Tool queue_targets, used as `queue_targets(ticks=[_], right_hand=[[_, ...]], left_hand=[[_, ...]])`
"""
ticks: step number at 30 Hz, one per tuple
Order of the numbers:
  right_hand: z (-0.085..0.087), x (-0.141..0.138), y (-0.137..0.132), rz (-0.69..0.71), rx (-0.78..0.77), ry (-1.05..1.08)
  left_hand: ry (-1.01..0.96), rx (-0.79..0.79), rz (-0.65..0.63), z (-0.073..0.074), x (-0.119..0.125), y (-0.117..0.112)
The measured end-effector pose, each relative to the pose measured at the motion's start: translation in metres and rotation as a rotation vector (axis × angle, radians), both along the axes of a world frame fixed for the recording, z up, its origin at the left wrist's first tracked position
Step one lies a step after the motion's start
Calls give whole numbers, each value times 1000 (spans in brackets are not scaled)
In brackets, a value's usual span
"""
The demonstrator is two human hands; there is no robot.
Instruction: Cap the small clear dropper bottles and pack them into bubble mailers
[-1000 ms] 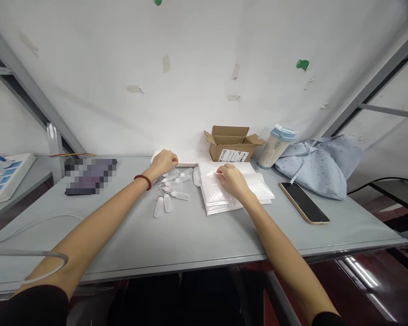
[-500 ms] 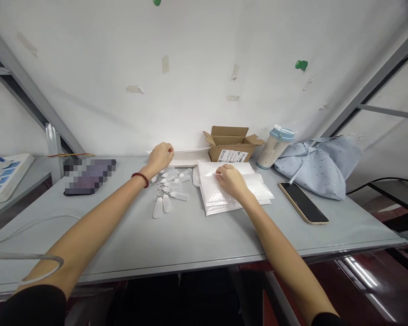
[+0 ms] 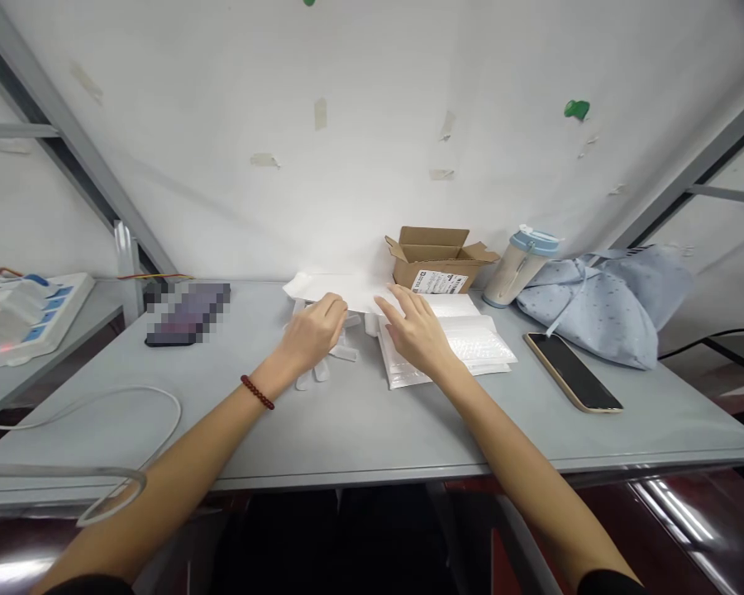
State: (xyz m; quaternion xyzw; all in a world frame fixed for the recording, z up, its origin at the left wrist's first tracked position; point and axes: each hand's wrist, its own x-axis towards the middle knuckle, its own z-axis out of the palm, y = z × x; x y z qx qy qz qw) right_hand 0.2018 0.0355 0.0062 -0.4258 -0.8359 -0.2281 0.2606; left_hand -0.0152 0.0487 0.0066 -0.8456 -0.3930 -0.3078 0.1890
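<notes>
My left hand (image 3: 313, 335), a red bead bracelet on its wrist, pinches the near edge of a flat white envelope (image 3: 341, 289) and holds it just above the table. Below that hand lie several small white squeeze bottles (image 3: 313, 376), mostly hidden by it. My right hand (image 3: 417, 330) hovers with fingers spread beside the envelope, over a stack of white bubble mailers (image 3: 465, 347); it holds nothing.
An open cardboard box (image 3: 437, 260) stands by the wall, a blue-lidded tumbler (image 3: 521, 264) and a light blue cloth bag (image 3: 601, 310) to its right. A phone (image 3: 574, 372) lies face up. A dark blurred object (image 3: 189, 312) and clear tubing (image 3: 117, 413) lie left.
My left hand has drawn the white envelope from the back of the table toward me, over the bottles. My right hand lifted off the mailer stack and opened its fingers.
</notes>
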Motion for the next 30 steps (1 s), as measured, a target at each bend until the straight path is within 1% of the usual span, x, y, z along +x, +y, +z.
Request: queue_targets(ticks=[2,4,6,8,9,11,14,16,17,18,20,21,22,24,26,28,30], right_hand=[[-1,0,1,-12,-20,-20],[-3,1,4,-51,-58,-37],[-6,3,7,-100,-111,-63],[-9,5,9,-139,-166,-90],[-10,6,10,-153,-187,-99],[-12,7,10,-175,-206,-107],[-13,7,10,-194,-188,-106],[-12,7,9,-197,-165,-108],[-12,7,8,-195,-156,-110],[-11,6,7,-188,-149,-112],[-10,6,6,-162,-141,-116],[-10,5,4,-144,-138,-118],[-9,4,3,-124,-137,-120],[-8,2,1,-90,-137,-125],[-8,-3,-2,-72,-142,-131],[-7,-7,-6,-58,-153,-141],[-6,-10,-9,-44,-166,-152]], left_hand=[[14,112,-100,0,5,-7],[15,174,-197,-1,9,-11],[-26,162,-263,-3,13,-12],[-115,99,-274,-5,14,-10],[-173,62,-253,-5,13,-9],[-301,-3,-163,-4,7,-5],[-491,-87,52,4,-6,3],[-633,-194,204,12,-15,7],[-723,-302,252,15,-19,9],[-828,-450,265,19,-22,10],[-1027,-763,194,23,-27,11],[-1110,-891,135,25,-28,11],[-1177,-981,76,26,-29,11],[-1268,-1072,-8,26,-29,9],[-1315,-1098,-49,26,-27,7],[-1317,-1112,-83,25,-24,6],[-1295,-1136,-143,24,-20,3]])
